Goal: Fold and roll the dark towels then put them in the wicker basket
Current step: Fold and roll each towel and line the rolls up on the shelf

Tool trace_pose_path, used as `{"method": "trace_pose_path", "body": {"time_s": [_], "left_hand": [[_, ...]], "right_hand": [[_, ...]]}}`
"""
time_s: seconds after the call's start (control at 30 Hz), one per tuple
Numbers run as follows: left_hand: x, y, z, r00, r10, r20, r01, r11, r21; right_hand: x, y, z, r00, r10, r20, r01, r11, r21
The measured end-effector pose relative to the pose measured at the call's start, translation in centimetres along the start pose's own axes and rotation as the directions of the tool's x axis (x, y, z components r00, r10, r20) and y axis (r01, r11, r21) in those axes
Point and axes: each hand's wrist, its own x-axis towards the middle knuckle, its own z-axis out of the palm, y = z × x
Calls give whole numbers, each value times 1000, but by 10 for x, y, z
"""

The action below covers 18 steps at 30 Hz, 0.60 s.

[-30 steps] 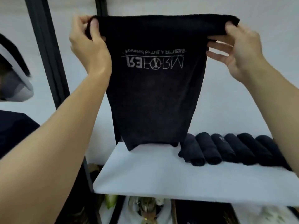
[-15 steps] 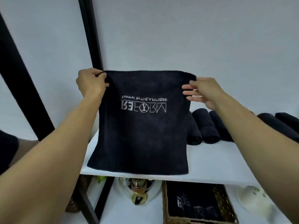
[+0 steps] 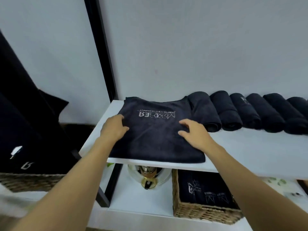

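Dark towel (image 3: 155,144) lies flat on the white shelf (image 3: 250,152), left hand (image 3: 115,127) and right hand (image 3: 191,132) resting on it, fingers loosely spread. Smooth outward and square edges before folding; near hem seemingly overhangs.

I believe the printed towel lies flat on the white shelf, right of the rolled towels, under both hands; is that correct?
Not quite: in the head view the printed towel lies left of the rolled towels; the rest holds.
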Motion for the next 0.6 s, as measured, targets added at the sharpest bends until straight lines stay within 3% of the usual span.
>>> {"method": "trace_pose_path", "body": {"time_s": [0.1, 0.2, 0.3, 0.43, 0.53, 0.6], "left_hand": [[-38, -6, -5, 993, -38, -111, 39, 999, 11], [-65, -19, -17, 982, -178, -67, 175, 984, -41], [-78, -31, -26, 976, -217, 19, 218, 965, -147], [-98, -44, -35, 960, -275, 59, 275, 879, -389], [-107, -54, -41, 955, -284, 89, 292, 841, -456], [-110, -52, -50, 949, -294, 112, 303, 758, -578]], "right_hand": [[-34, 4, 6, 981, 117, -152, -140, 978, -152], [-59, 4, 6, 960, 223, -169, -246, 960, -131], [-76, 1, 2, 952, 287, -102, -285, 958, 33], [-99, 0, -8, 956, 272, -109, -191, 861, 471], [-116, -1, -13, 945, 252, -211, -81, 800, 594], [-122, -4, -19, 941, 265, -208, -67, 752, 656]]}}
